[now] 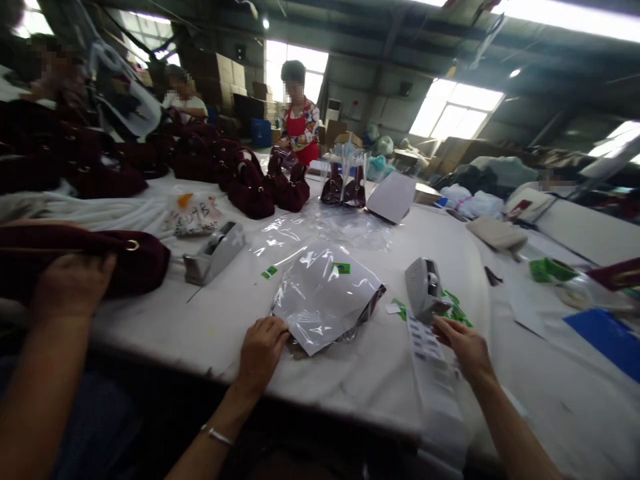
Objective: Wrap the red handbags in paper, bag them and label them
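A clear plastic bag (320, 303) with a white sheet and something dark red inside lies on the table, a green sticker (341, 268) on its upper part. My left hand (263, 353) pinches the bag's lower left corner. My right hand (465, 347) is closed at the fingertips, beside the front end of a grey tape dispenser (424, 290). What it pinches there is too small to make out. Under those fingers a strip of printed white labels (425, 340) runs down over the table edge. Loose green stickers (455, 310) lie behind the dispenser.
At left, a co-worker's hand (73, 283) holds a dark red handbag (145, 263). Nearby are a second tape dispenser (217, 250) and a marked plastic bag (193, 213). Dark red handbags (253, 190) crowd the back left. A blue sheet (605, 340) lies right; a person in a red apron (300, 127) stands behind.
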The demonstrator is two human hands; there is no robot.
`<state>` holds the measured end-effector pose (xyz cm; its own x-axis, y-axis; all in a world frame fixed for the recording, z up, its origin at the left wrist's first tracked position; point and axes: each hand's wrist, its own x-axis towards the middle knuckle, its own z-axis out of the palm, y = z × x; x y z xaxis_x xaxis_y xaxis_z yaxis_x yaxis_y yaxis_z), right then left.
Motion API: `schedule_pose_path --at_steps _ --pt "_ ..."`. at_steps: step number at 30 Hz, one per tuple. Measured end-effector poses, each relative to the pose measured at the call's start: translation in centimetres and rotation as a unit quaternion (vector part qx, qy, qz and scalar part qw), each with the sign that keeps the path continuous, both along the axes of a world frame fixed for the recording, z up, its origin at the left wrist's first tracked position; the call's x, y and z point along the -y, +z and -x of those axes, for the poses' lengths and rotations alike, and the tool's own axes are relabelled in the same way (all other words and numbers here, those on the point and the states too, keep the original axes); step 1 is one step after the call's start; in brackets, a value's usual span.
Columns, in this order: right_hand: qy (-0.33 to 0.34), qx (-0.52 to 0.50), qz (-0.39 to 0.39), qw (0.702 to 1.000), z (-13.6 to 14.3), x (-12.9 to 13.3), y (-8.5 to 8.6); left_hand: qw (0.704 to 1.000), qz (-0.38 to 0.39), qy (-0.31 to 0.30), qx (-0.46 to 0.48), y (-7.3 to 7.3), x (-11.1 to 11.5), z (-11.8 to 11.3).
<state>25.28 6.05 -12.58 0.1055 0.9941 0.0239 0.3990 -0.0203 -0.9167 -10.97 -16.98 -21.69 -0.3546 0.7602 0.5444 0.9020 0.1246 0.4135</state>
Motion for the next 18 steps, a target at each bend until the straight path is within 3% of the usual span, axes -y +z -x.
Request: schedule_pose_path --at_steps 3,7,9,12,15,18 --pt "0.190 -0.041 0.037 0.980 6.5 4.1 2.2 0.999 0.040 0.012 0.020 0.8 0.0 -0.5" --pt "0.419 -0.030 0.123 0.899 17.1 9.9 3.6 0.998 0.053 0.025 0.024 1.5 0.1 -1.0" --pt "0.447 -0.017 0.141 0.883 21.4 11.4 2.9 0.998 0.053 0.031 0.016 1.5 0.2 -1.1" --pt "0.428 0.091 0.128 0.890 25.9 11.6 1.3 0.998 0.051 0.036 0.008 1.4 0.2 -1.2" --pt "0.416 0.297 0.062 0.857 28.2 10.9 0.5 0.998 0.053 0.034 0.004 1.2 0.2 -1.2" --pt "0.415 0.406 0.018 0.814 29.2 10.6 0.7 0.998 0.061 0.030 0.005 1.3 0.3 -1.2"
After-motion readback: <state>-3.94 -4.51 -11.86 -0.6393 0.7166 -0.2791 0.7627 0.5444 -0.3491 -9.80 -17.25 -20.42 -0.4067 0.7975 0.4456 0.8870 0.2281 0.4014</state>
